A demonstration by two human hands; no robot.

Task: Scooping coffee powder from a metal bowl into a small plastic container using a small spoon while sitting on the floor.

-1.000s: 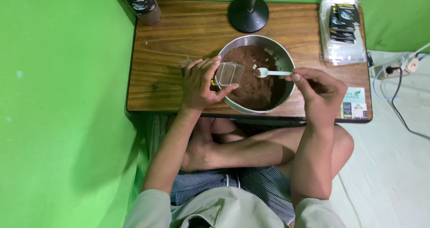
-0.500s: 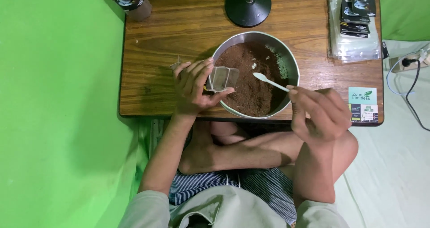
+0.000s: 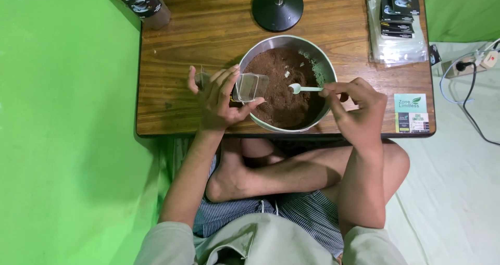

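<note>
Clear cup [image 3: 250, 86] half behind left hand [image 3: 219, 98]

Low wooden table [image 3: 182, 41], brown, visible grain, dark edge along the near side, green backdrop left and far. Metal bowl [image 3: 327, 70] of brown powder sits centre, toward the near edge, slightly overhanging it. Black round stand base [image 3: 277, 7] with a pole at far centre, just beyond the bowl. Dark labelled pouch [image 3: 140, 2] at the far left corner, partly off the edge. Stack of clear plastic sachets with dark labels [image 3: 398, 23] at the far right corner. Small green-and-white printed card [image 3: 411, 113] lies flat at the near right corner. Small clear container [image 3: 200, 80] on the table left of the bowl, mostly hidden behind a hand.
</note>
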